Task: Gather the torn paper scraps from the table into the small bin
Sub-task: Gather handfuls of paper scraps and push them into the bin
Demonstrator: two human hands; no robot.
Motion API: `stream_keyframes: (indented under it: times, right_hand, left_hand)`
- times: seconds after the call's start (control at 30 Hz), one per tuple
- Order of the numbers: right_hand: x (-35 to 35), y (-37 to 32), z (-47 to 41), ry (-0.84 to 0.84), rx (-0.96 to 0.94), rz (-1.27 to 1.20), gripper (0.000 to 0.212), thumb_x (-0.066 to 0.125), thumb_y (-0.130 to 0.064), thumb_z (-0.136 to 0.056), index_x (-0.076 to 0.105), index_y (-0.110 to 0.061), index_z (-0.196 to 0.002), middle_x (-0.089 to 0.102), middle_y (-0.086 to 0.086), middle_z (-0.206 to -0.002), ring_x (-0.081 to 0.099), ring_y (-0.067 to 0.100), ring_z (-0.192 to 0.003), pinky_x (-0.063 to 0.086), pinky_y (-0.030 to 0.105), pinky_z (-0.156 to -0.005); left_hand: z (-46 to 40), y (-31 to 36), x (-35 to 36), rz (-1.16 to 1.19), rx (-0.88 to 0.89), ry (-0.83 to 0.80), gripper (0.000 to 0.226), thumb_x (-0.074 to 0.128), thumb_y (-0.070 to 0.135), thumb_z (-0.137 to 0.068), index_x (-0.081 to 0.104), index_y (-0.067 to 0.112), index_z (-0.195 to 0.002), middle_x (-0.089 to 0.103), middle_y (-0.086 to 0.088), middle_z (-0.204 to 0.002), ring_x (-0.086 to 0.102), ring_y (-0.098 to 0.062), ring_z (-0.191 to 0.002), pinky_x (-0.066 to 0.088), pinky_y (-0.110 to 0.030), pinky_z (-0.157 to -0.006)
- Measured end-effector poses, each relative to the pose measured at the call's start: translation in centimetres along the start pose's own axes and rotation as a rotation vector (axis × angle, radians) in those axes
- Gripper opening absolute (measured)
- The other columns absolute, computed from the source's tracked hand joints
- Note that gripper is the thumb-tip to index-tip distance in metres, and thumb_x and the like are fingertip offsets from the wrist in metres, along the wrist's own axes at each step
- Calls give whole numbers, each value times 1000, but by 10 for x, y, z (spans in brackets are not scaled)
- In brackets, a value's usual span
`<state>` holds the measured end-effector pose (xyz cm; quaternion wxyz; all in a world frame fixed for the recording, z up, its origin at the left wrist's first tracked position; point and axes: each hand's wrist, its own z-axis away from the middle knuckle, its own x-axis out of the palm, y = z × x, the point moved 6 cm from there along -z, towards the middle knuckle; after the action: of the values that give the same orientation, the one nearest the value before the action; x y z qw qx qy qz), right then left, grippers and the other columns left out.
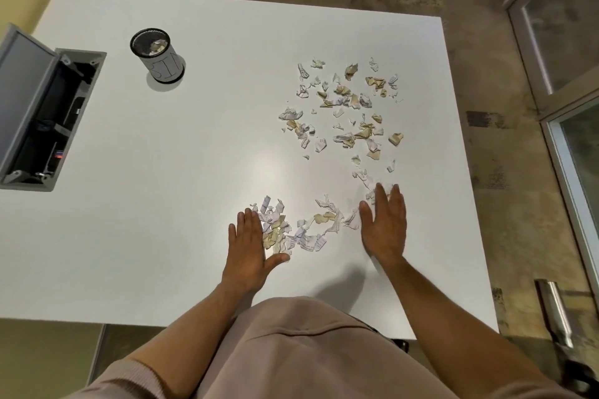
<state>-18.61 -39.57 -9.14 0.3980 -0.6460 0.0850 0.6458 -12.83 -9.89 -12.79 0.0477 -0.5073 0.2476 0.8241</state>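
Bench (181, 146): white, rectangular, seen from above.

Bin (158, 55): small dark mesh cylinder wrapped in a white label with handwritten letters, upright at the far left of the bench, well apart from both hands. A few scraps lie inside it.

Paper scraps, far group (346, 104): many torn white and tan bits scattered loosely over the far right part of the bench.

Paper scraps, near group (301, 227): a looser band of torn bits, some with printed text, lying between the two hands near the front edge.

Left hand (248, 246): flat on the bench, palm down, grip spread with fingers together and thumb out, holding nothing; its thumb side touches the left end of the near group.

Right hand (384, 227): flat and slightly blurred, grip spread, holding nothing; its fingertips reach scraps at the right end of the near group.

Open hatch (48, 116): grey lid raised over a dark recess at the bench's left edge.

Floor (486, 107): mottled brown tile.
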Motion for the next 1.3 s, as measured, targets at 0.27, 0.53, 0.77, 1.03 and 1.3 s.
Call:
stream_keyframes:
  times: [0.27, 0.53, 0.77, 1.03, 1.3]
  right_hand:
    - [39, -23, -28, -300, -122, 147, 69, 26, -55, -99, 11, -17, -155, 0, 9, -163, -2, 27, -150, 2, 45, -121]
    - [64, -64, 35, -403, -429, 149, 62, 26, -50, -101, 12, -22, -155, -2, 3, -163, -7, 21, -150, -8, 36, -119]
    - [39, -61, 48, -348, -341, 37, 64, 46, -53, -95, 30, -24, -150, 22, 0, -161, 21, 21, -147, 24, 34, -116]
    - [51, -77, 44, -459, -252, 216, 88, 61, -67, -77, 19, -34, -148, 28, 7, -149, 30, 30, -133, 46, 41, -99]
    - [68, -104, 65, -442, -434, 254, 50, 63, -27, -91, 44, -25, -137, 43, 10, -134, 41, 32, -117, 47, 34, -82]
  left_hand:
    - [-2, 1, -2, 37, -1, -41, 119, 42, 80, -81, -12, 2, -152, -13, -15, -162, -18, -28, -149, -7, -47, -120]
    - [-3, 3, -3, -4, -8, -56, 120, 33, 85, -76, -9, 2, -153, -10, -17, -162, -14, -33, -149, -5, -50, -119]
    - [-3, 16, -27, 27, 89, 41, 110, 45, 83, -73, 27, 8, -152, 24, -19, -158, 24, -36, -146, 33, -50, -111]
    - [-2, 33, -32, -3, -85, 9, 72, 67, 60, -79, 38, 35, -140, 33, -8, -137, 40, -32, -114, 50, -42, -84]
    - [-5, 45, -27, 298, -90, 37, 11, 52, 16, -90, 50, 17, -79, 41, 3, -86, 40, -23, -85, 34, -32, -65]
